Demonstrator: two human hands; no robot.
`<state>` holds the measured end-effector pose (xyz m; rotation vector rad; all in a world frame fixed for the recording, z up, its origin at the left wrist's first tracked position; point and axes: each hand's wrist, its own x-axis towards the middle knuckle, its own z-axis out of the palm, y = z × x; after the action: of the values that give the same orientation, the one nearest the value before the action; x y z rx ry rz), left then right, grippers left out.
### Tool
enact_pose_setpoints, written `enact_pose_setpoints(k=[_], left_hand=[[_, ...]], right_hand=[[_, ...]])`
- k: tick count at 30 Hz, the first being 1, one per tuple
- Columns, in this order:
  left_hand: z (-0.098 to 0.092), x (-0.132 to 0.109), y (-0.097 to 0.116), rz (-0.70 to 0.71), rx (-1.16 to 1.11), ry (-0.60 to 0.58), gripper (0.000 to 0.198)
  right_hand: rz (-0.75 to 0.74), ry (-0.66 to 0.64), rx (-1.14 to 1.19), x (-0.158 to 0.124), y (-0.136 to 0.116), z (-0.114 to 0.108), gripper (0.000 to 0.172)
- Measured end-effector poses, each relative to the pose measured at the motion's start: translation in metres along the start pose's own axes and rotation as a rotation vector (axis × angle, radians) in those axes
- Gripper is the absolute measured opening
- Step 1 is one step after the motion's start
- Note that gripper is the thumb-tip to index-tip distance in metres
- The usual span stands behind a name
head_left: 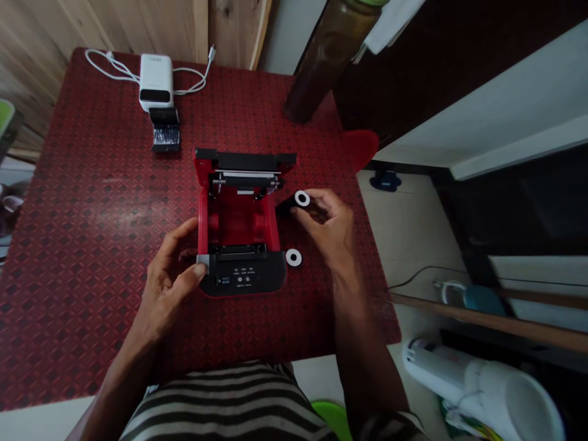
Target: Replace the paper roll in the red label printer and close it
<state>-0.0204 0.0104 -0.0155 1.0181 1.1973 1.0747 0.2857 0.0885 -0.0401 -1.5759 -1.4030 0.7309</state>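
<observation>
The right hand's [328, 229] fingers [316, 207] are closed around a black roll [294, 204] with a white ring at its end, pinching it in the air just beside the right wall of an open red-and-black portable printer [241, 275]. The left hand's [168, 285] fingers [195, 272] are clenched at the printer's front left corner, with the thumb pressing a pale grey tab [203, 264]. The printer's red roll compartment [239, 220] stands open and holds nothing, between the two hands, with its black lid [245, 159] raised at the far end. A loose white ring [294, 258] lies on the worktop [92, 245] just below the roll, near the printer's front right corner. Farther off stand a white power bank [156, 79] with its white cable [193, 79], a flat black piece [165, 130] just in front of it, and a dark bottle [326, 61] at the far edge.
</observation>
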Motion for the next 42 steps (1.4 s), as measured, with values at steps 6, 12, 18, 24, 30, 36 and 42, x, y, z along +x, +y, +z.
enact_pose_setpoints(k=[6, 12, 18, 24, 30, 36, 42], left_hand=[[-0.002, 0.0, -0.002, 0.014, 0.013, -0.017, 0.059], [-0.003, 0.0, -0.002, -0.003, -0.007, -0.02, 0.062], [-0.002, 0.0, -0.002, 0.013, 0.014, -0.014, 0.061], [0.0, 0.001, 0.001, 0.017, 0.018, -0.004, 0.058], [-0.001, 0.0, 0.0, 0.018, 0.025, 0.007, 0.059], [0.0, -0.001, 0.002, 0.002, 0.003, -0.002, 0.058], [0.001, -0.001, 0.004, -0.014, -0.007, -0.002, 0.061]], right_hand=[[0.009, -0.044, 0.002, 0.003, 0.017, 0.008, 0.034], [0.016, -0.08, -0.047, -0.005, 0.013, 0.002, 0.044], [0.137, -0.024, -0.071, -0.043, 0.01, -0.023, 0.051], [0.237, -0.231, -0.005, -0.094, -0.009, -0.039, 0.048], [0.143, -0.137, -0.091, -0.098, -0.015, -0.016, 0.033], [0.152, -0.064, -0.042, -0.101, -0.014, -0.016, 0.025], [0.206, -0.139, 0.3, -0.1, -0.05, -0.042, 0.034]])
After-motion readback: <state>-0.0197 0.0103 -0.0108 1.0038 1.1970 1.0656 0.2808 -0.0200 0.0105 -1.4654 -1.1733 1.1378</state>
